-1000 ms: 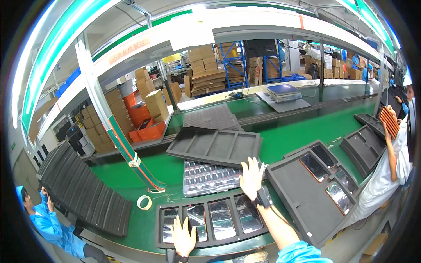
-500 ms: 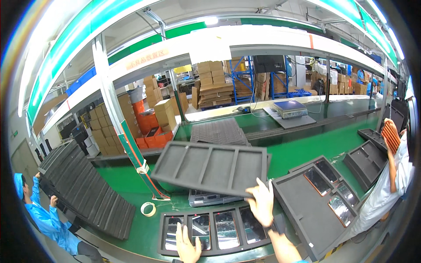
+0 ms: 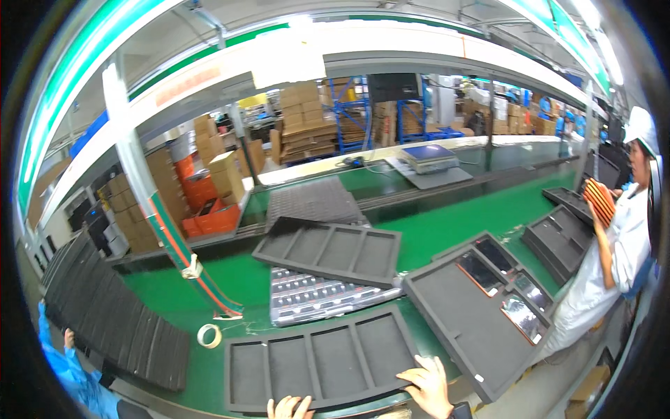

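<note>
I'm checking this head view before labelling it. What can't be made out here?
- Left hand: cut off by the lower edge; its grip can't be told.
- Right hand: rests on the near tray, wrist cut off.
- What lies under that tray: hidden by it.
- Clear blister tray: its far part is covered by the tray above.

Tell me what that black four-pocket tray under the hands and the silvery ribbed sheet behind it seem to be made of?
The black tray looks like matte foam: dull, no glare, thick soft-edged walls. The silvery sheet looks like thin glossy moulded plastic, judging by its bright reflections and ribbing. Neither is certain.
</note>
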Demonstrator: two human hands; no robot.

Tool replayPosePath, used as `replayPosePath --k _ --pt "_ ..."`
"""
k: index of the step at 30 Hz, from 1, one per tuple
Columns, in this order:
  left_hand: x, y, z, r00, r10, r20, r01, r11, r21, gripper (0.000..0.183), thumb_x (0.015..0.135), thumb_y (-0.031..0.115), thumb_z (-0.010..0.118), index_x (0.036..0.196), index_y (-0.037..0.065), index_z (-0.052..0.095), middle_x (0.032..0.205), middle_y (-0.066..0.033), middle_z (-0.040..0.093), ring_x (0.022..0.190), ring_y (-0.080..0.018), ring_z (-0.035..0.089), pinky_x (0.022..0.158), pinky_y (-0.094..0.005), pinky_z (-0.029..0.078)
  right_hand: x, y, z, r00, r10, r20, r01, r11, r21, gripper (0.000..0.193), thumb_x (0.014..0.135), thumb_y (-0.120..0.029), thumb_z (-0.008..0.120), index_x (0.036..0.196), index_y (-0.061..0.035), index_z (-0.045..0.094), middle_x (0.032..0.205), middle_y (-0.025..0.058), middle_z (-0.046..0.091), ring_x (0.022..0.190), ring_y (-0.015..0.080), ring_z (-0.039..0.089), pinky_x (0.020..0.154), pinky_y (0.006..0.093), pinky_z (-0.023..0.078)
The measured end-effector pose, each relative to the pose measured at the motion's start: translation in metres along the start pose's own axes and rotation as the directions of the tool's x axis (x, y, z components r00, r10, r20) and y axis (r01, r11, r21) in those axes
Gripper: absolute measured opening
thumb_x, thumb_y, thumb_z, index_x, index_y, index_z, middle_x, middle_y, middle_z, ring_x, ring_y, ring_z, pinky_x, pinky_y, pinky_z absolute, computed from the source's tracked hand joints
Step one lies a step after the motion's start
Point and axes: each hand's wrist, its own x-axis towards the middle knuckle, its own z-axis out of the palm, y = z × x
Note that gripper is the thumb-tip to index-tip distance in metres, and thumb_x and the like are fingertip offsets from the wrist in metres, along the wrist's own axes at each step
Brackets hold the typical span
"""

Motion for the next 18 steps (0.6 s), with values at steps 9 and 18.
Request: replayPosePath --k 9,18 --pt "0.0 0.002 0.003 0.999 -0.034 -0.025 0.033 0.999 -0.036 0.044 0.077 0.012 0.079 0.119 0.015 0.071 0.112 -0.0064 0.066 0.11 -0.0257 0.061 0.107 -0.0517 0.039 0.014 -0.006 -0.127 0.974 0.006 -0.224 -0.032 0.993 -0.112 0.021 0.078 -0.009 0.074 0.098 -0.0103 0.072 0.097 0.008 0.072 0.109 0.0296 0.067 0.096 0.0421 0.051" --pt "0.014 0.001 0.011 0.998 0.021 -0.063 -0.022 1.0 -0.02 0.039 0.081 0.026 0.079 0.118 0.014 0.071 0.109 -0.0074 0.067 0.105 -0.0262 0.062 0.101 -0.0474 0.043 -0.022 0.158 -0.212 0.92 0.345 -0.184 -0.37 0.61 -0.701 0.073 0.075 -0.043 0.081 0.128 0.0002 0.058 0.132 0.0176 0.056 0.121 0.0353 0.056 0.103 0.0407 0.047"
